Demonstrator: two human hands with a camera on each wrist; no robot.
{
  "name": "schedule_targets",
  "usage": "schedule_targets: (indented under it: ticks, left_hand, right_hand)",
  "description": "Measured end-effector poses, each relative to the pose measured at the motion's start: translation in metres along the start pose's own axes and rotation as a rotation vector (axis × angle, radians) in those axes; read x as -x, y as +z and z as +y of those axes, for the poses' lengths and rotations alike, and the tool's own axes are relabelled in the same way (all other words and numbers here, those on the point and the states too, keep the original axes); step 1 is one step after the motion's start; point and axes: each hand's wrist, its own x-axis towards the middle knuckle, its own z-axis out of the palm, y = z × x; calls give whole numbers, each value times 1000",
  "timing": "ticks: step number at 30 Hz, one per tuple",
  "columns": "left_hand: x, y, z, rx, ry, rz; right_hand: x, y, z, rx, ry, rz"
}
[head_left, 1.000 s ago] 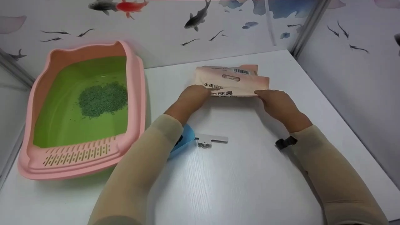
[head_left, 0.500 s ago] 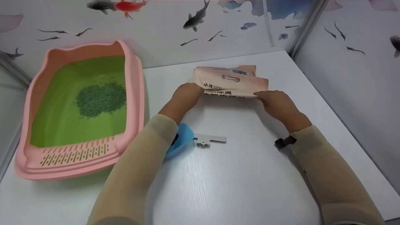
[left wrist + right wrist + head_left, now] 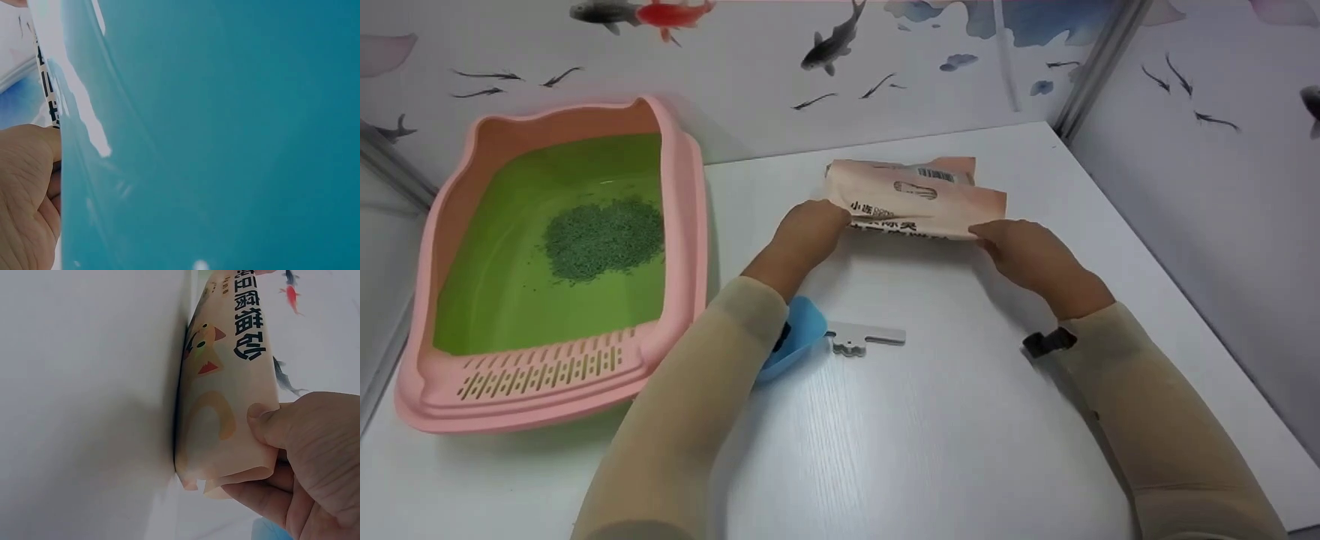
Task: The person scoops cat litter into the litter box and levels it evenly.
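Note:
A pink cat litter bag, flattened and folded over, lies toward the back of the white table. On its near left corner, my left hand grips the edge. Opposite it, my right hand pinches the near right corner. In the right wrist view, the right thumb presses on the printed face of the bag, with fingers curled behind it. A blue scoop fills most of the left wrist view and hides much of the left hand; in the head view the scoop sits beneath the left forearm.
A pink litter box with a green base stands at left, with dark green litter pellets heaped inside. A flat grey piece with a scalloped edge lies beside the scoop. Fish-patterned walls bound the table behind and at right.
My left hand has shifted slightly left to the bag's corner. The bag's near edge has come a little toward me, showing more of its printing. The right hand has barely moved.

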Motion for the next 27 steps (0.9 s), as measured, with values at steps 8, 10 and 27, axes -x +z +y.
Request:
schedule_targets:
  ticks: [8,10,27]
  left_hand:
    - [-3,2,-5,22,-9,15]
    - [-3,2,-5,20,-4,22]
    - [0,0,-3,-21,5,2]
  right_hand:
    - [9,-5,-23,50,-164,111]
    - [13,-7,-33,50,-232,145]
    - [37,22,-143,-1,-599,-28]
